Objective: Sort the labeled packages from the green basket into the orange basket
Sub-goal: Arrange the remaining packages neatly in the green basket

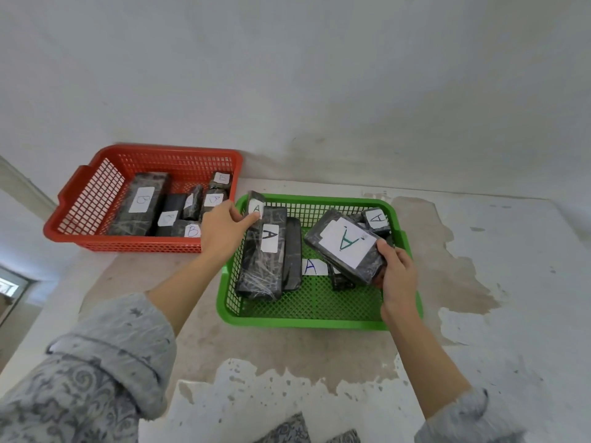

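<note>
Sleeves [105, 372] nearest. Your left hand [224, 231] is pinching a small A package [256, 204] at the green basket [307, 318] far-left corner; right hand [396, 276] is gripping a large tilted A package [347, 246]. Orange basket [128, 243] is showing B labels: you're risking mis-sorting or a slip.

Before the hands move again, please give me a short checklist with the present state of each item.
1. Left hand grips a small package marked A: ok.
2. Right hand holds the large package marked A: ok.
3. Both held packages are above the green basket: ok.
4. Orange basket has free floor at its left side: ok.
5. All labels in the orange basket are readable: not ok, some are blurred.
</note>
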